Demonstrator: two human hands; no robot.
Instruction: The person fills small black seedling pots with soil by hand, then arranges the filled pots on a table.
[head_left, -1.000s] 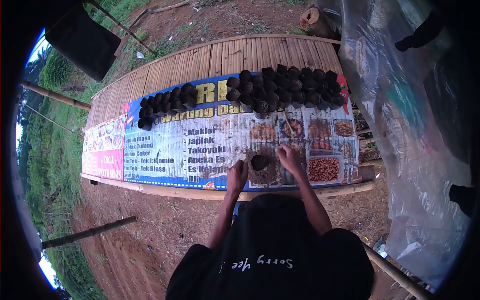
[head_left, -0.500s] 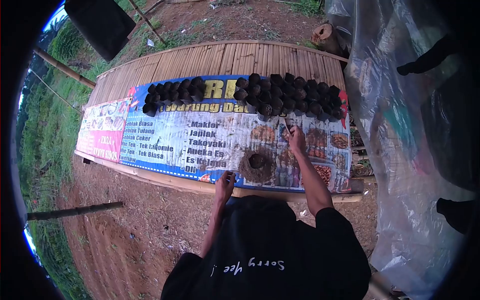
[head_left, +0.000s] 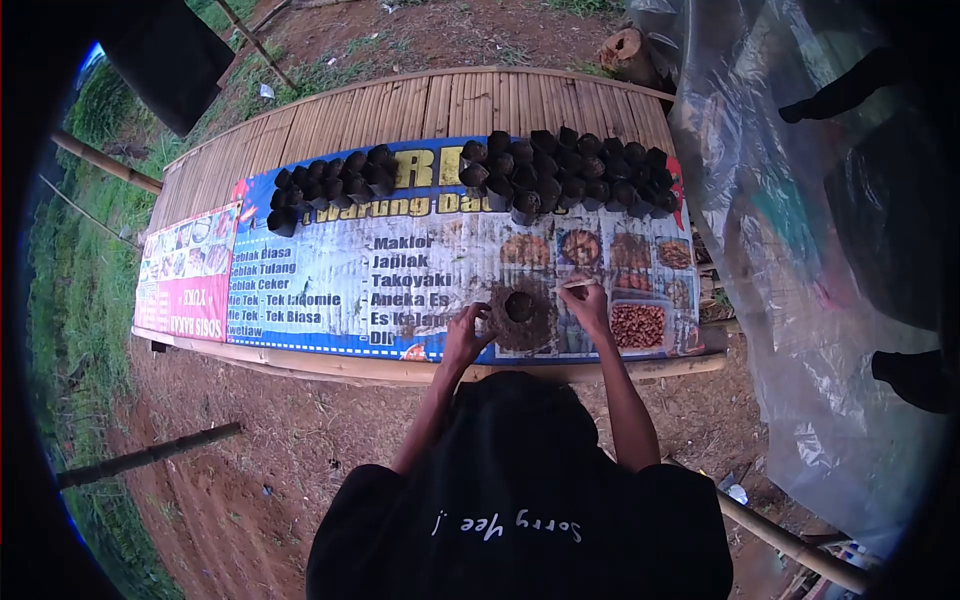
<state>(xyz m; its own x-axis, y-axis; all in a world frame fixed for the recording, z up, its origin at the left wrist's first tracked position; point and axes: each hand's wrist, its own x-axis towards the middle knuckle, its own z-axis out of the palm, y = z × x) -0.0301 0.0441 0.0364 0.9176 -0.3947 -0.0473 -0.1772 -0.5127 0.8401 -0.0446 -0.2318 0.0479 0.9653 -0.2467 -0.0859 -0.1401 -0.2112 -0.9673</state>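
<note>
A small black planting bag (head_left: 518,305) filled with soil stands upright in a mound of dark soil (head_left: 520,330) on the printed banner (head_left: 330,280). My left hand (head_left: 467,328) rests at the mound's left edge, fingers reaching toward the bag and holding nothing that I can see. My right hand (head_left: 587,302) is just right of the bag, pinching a thin pale stick (head_left: 572,285) that points left toward the bag.
Two clusters of black planting bags stand at the back of the banner, one on the left (head_left: 330,185) and one on the right (head_left: 570,180). The banner lies on a bamboo-slat table (head_left: 430,105). Clear plastic sheeting (head_left: 800,250) hangs on the right. Bare earth lies below.
My right hand reached back to the far row of bags, took up the thin stick and returned beside the soil-filled bag. My left hand moved from the table's front edge to the mound.
</note>
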